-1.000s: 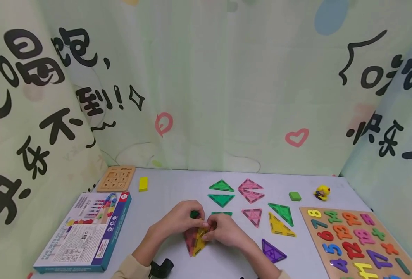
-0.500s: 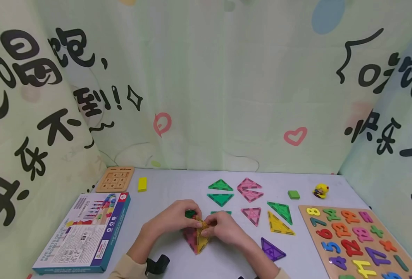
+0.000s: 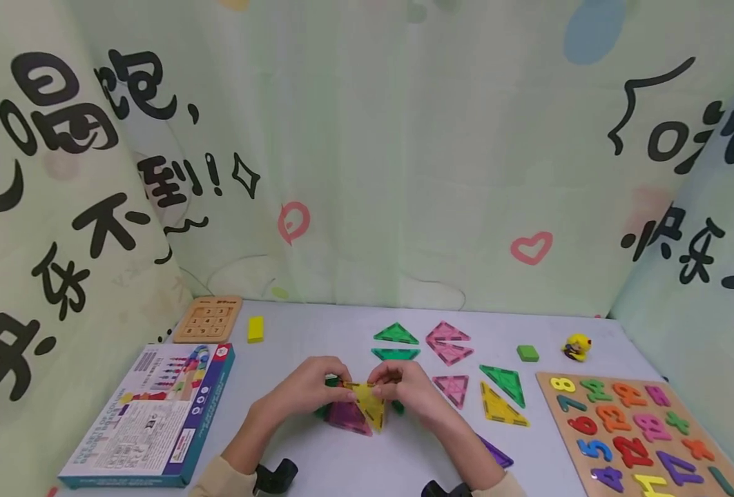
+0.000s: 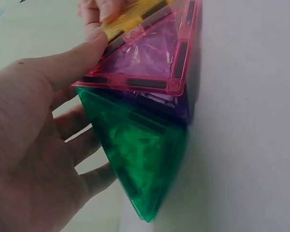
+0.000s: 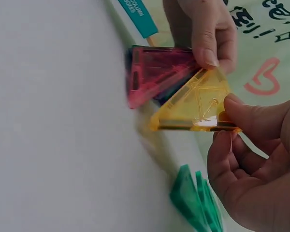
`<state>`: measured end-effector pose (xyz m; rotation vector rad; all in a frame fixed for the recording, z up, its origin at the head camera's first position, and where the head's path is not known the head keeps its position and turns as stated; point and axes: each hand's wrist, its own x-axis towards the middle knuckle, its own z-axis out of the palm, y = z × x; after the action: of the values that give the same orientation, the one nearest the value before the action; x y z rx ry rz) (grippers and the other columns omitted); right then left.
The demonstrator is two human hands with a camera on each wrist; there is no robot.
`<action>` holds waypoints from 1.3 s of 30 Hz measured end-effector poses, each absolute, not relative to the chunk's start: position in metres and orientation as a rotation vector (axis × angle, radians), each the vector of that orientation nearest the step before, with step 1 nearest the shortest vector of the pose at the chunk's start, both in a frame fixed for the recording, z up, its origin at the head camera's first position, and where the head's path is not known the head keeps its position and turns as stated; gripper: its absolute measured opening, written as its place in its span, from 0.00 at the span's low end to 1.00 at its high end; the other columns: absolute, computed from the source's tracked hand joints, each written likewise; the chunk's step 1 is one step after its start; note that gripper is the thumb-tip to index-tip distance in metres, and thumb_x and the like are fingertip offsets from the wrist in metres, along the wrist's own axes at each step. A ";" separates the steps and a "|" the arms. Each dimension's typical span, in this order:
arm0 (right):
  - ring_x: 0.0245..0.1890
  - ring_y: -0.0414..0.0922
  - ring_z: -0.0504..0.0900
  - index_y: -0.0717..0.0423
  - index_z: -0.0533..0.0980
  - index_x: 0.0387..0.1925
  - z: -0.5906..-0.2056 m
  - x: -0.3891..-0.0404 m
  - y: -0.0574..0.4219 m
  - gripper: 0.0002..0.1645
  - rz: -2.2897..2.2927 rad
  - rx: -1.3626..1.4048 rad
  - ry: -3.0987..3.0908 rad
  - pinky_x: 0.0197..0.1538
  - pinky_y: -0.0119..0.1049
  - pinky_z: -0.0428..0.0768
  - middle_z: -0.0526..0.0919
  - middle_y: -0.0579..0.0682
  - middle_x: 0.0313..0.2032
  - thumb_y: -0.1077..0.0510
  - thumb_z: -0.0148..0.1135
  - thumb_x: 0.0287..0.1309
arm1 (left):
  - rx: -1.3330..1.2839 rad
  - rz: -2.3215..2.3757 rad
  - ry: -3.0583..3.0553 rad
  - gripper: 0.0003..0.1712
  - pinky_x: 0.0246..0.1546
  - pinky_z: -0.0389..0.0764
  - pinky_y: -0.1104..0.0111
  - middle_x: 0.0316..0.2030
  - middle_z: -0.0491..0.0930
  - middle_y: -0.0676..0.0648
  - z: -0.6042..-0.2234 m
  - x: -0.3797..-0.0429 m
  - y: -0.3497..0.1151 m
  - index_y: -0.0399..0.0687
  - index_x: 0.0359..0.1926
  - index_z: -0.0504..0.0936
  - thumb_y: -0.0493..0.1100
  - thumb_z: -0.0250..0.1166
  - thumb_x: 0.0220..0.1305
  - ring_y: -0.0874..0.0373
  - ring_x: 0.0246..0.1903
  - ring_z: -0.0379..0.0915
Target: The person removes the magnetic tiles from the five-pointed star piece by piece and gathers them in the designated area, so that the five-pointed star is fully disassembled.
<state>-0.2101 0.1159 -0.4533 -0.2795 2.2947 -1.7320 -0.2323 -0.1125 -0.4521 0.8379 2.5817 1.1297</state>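
My left hand (image 3: 317, 383) grips a joined cluster of translucent magnetic triangle tiles, its thumb on the top corner of a pink tile (image 4: 142, 58). Below the pink one are a purple tile (image 4: 162, 102) and a green tile (image 4: 133, 150), with fingers behind them. Between thumb and fingertips, my right hand (image 3: 407, 388) pinches one corner of a yellow triangle tile (image 5: 198, 104). Another corner of that yellow tile lies right at the left thumb, against the pink tile's upper edge. In the right wrist view a gap opens between the yellow and pink tiles toward their lower tips.
Loose triangle tiles lie beyond and right of the hands: green (image 3: 396, 333), pink (image 3: 452, 388), yellow (image 3: 500, 406) and purple (image 3: 496, 452). A number puzzle board (image 3: 646, 414) stands right, a boxed set (image 3: 149, 414) left. A green block (image 3: 527, 353) and duck toy (image 3: 576, 347) sit farther back.
The yellow tile has swung up and outward from beside the pink tile, its long side now uppermost. My right hand has shifted slightly right and up; the left keeps its grip.
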 end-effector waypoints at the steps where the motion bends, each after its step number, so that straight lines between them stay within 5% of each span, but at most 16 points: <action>1: 0.34 0.43 0.76 0.65 0.80 0.41 -0.452 -0.212 0.117 0.08 -1.733 -0.276 2.305 0.39 0.34 0.79 0.82 0.52 0.35 0.65 0.63 0.61 | 0.838 1.137 2.586 0.08 0.40 0.74 0.69 0.32 0.80 0.59 -0.453 -0.231 -0.113 0.57 0.29 0.83 0.51 0.71 0.60 0.62 0.35 0.72; 10: 0.38 0.44 0.79 0.62 0.83 0.42 -0.435 -0.258 0.116 0.10 -1.664 -0.209 2.456 0.48 0.46 0.82 0.86 0.55 0.45 0.65 0.59 0.63 | 0.825 1.155 2.587 0.07 0.41 0.74 0.70 0.30 0.80 0.61 -0.457 -0.227 -0.116 0.61 0.28 0.83 0.50 0.71 0.61 0.64 0.34 0.72; 24: 0.41 0.47 0.77 0.63 0.84 0.45 -0.448 -0.319 0.076 0.16 -1.360 -0.236 2.760 0.46 0.36 0.80 0.85 0.56 0.45 0.68 0.54 0.60 | 0.832 1.184 2.571 0.05 0.41 0.74 0.73 0.29 0.80 0.62 -0.467 -0.226 -0.098 0.63 0.30 0.84 0.52 0.71 0.60 0.66 0.34 0.71; 30: 0.41 0.46 0.81 0.62 0.84 0.44 -0.446 -0.306 0.078 0.12 -1.461 -0.350 2.725 0.46 0.38 0.82 0.87 0.55 0.44 0.65 0.58 0.63 | 0.844 1.192 2.631 0.06 0.39 0.74 0.73 0.28 0.80 0.62 -0.469 -0.227 -0.103 0.63 0.29 0.83 0.53 0.72 0.60 0.67 0.33 0.71; 39: 0.36 0.42 0.79 0.58 0.85 0.39 -0.451 -0.227 0.106 0.08 -1.334 -0.442 2.617 0.40 0.35 0.80 0.87 0.49 0.38 0.63 0.62 0.63 | 0.764 1.204 2.736 0.09 0.41 0.74 0.72 0.28 0.78 0.62 -0.471 -0.226 -0.109 0.64 0.26 0.80 0.54 0.71 0.60 0.66 0.34 0.72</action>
<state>-0.2269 0.1059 -0.4514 -0.4419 2.6174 -1.3337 -0.2262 -0.1090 -0.4711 0.7642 2.7357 1.2040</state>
